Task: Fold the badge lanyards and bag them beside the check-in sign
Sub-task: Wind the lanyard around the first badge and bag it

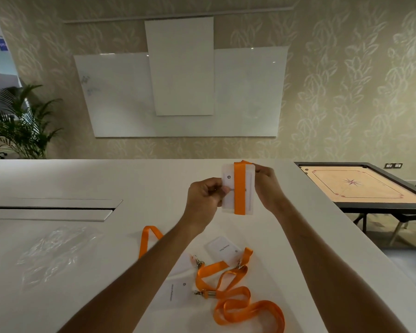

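Two hands up, I see | left hand (205, 200) pinches badge holder (228, 188) | right hand (267, 182) grips its orange lanyard (240, 188) wrap | loose lanyards (238, 301), plastic bag (55, 253) on bench (130, 179)

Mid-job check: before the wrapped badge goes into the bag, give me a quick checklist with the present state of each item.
1. Orange strap wound round the held badge: ok.
2. Left hand and right hand both gripping the badge: ok.
3. Strap's loose end tucked in: cannot tell, it is behind the badge.
4. Clear bag within reach on the table: ok, but its mouth open: cannot tell.
5. Remaining lanyards folded: not ok, loose and tangled.
6. Check-in sign located: cannot tell, not seen.
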The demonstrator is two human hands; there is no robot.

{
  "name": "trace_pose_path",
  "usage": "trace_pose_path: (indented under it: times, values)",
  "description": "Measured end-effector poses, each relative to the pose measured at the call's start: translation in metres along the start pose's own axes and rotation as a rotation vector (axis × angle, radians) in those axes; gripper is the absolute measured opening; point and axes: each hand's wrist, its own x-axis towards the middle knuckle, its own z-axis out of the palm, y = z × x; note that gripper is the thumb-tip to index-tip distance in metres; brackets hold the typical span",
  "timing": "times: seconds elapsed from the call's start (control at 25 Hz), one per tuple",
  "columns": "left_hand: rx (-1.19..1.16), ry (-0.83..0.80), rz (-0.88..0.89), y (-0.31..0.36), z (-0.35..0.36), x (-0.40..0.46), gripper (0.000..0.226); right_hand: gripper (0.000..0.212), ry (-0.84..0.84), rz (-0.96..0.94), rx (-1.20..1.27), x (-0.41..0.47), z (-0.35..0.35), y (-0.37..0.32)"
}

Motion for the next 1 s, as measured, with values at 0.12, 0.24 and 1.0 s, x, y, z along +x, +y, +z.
trace_pose_path:
  times: [0.12, 0.24, 1.0]
  values:
    - [-0.005, -0.008, 0.005, 0.0, 0.0, -0.003, 0.025, 0.032, 0.096, 0.136, 0.171, -0.003, 0.002, 0.008]
    - [-0.019, -0.014, 0.028, 0.001, 0.0, -0.004, 0.025, 0.041, 0.159, 0.209, 0.331, -0.008, 0.002, 0.013]
    - [-0.086, 0.105, 0.065, 0.03, 0.0, 0.029, 0.021, 0.024, -0.027, 0.156, -0.114, -0.051, 0.041, 0.056]
